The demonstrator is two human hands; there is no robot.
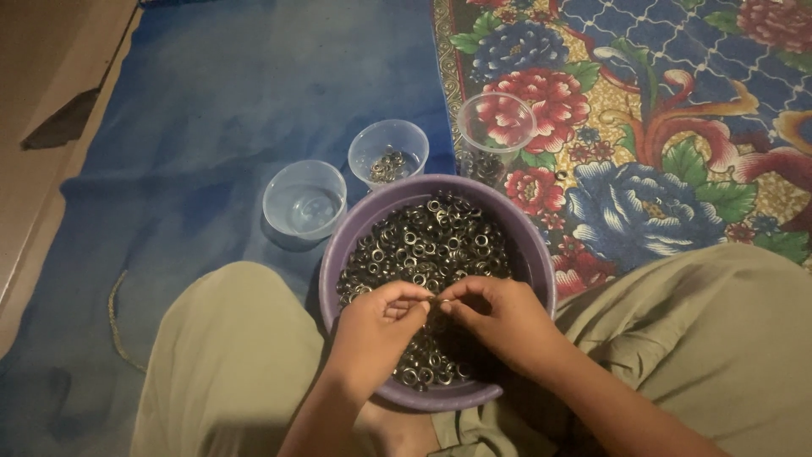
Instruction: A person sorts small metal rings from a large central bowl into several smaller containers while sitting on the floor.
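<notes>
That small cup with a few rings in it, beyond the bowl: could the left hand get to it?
Probably yes. The small cup stands open just past the purple bowl, with nothing between it and the left hand.

In the lower middle of the frame, the left hand (378, 326) and the right hand (499, 315) meet with fingertips together over a purple bowl (541, 271) full of small metal rings (427, 241), pinching one ring between them. Above the bowl stand three clear plastic cups: an empty cup (304, 201), a middle cup (388, 152) with a few rings, and a tall cup (495, 135) on the flowered mat (677, 127). A blue cloth (228, 110) covers the left part.
</notes>
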